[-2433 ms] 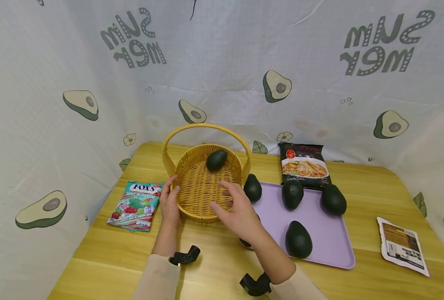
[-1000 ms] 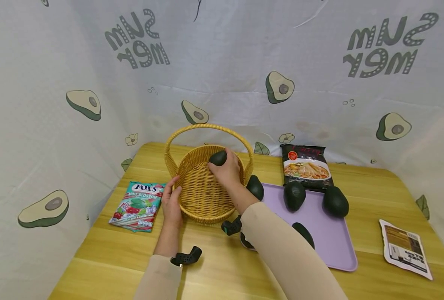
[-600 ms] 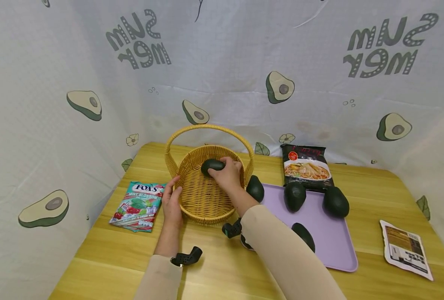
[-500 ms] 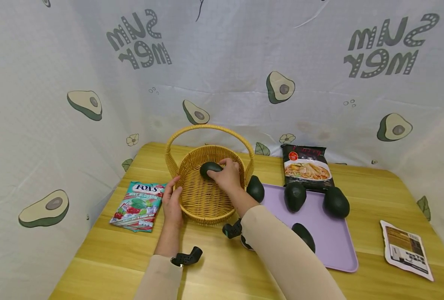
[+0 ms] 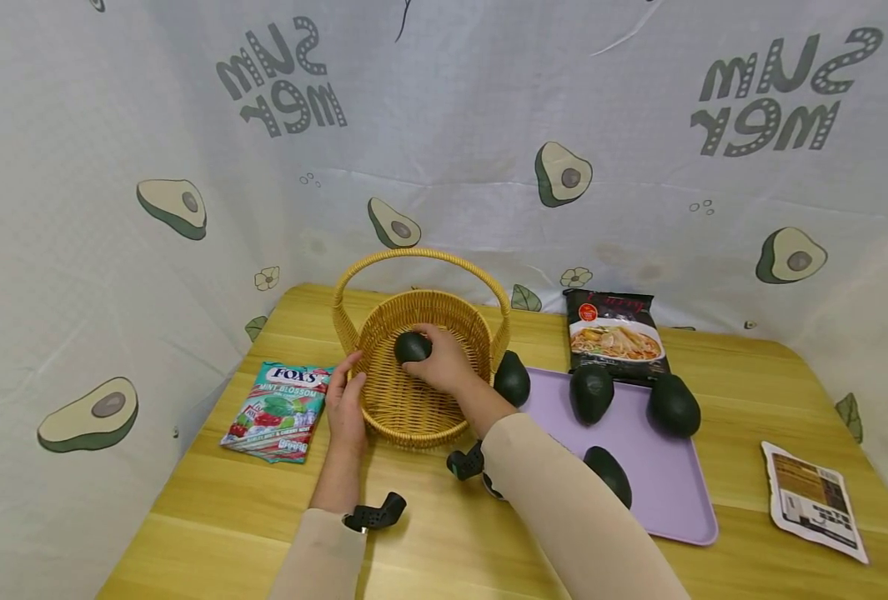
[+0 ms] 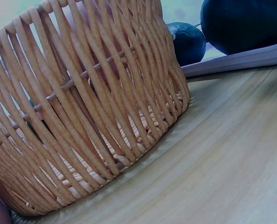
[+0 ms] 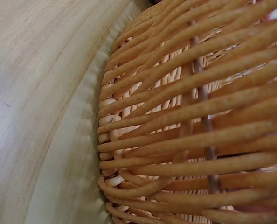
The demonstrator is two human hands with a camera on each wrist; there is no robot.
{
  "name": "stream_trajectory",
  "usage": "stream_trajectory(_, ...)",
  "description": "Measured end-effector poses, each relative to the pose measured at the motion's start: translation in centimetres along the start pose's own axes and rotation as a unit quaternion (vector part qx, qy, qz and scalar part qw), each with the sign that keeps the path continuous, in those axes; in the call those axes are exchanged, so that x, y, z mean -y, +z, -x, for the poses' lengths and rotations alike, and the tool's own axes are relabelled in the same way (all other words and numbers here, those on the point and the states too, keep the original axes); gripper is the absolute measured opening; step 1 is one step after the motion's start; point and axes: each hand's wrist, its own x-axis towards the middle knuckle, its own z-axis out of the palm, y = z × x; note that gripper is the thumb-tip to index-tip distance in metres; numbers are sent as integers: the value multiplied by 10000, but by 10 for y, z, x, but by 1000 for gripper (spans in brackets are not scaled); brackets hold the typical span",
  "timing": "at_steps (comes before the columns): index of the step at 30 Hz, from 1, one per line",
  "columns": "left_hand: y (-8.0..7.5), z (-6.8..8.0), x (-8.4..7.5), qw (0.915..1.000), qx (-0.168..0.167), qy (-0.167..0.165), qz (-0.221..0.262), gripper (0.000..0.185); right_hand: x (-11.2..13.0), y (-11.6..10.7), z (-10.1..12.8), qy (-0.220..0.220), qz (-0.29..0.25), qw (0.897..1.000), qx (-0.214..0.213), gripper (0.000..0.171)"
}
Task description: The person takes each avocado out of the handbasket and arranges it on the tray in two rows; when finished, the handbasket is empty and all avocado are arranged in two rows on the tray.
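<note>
In the head view my right hand (image 5: pixel 444 360) reaches into the yellow wicker basket (image 5: pixel 413 437) and grips a dark green avocado (image 5: pixel 412 347) over the basket's floor. My left hand (image 5: pixel 345 410) rests against the basket's left side, its fingers fairly straight along the rim. A close stretch of the basket's woven wall (image 6: pixel 87 98) fills much of the left wrist view. The right wrist view has the wicker side (image 7: pixel 190 130) too, with the hand itself mostly hidden.
A lilac tray (image 5: pixel 657 467) at right carries several avocados, including one (image 5: pixel 592 393) at its back edge. Behind it lies a black noodle packet (image 5: pixel 614 337). A mint candy bag (image 5: pixel 278 412) lies left of the basket; a white-and-brown pouch (image 5: pixel 814 500) lies far right.
My right hand has entered the basket, taken hold of the avocado near the back wall and brought it left and nearer me. My left hand has stayed at the basket's side.
</note>
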Motion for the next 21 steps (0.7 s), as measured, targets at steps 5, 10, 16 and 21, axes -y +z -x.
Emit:
stream_trajectory(5,0,-1,1,10000,-17,14,2,39,2,1,-1,-144,-143,9997,-162,67)
stream_trajectory(10,0,-1,1,10000,-43,83,17,39,7,1,2,-339,-373,9979,-409,67)
stream_trajectory(16,2,0,0,9999,-71,117,32,39,17,-3,9,-545,-644,9945,-626,69)
stream_trajectory(21,3,1,-2,9998,-135,114,92,38,27,-5,15,-498,-784,9928,-757,71)
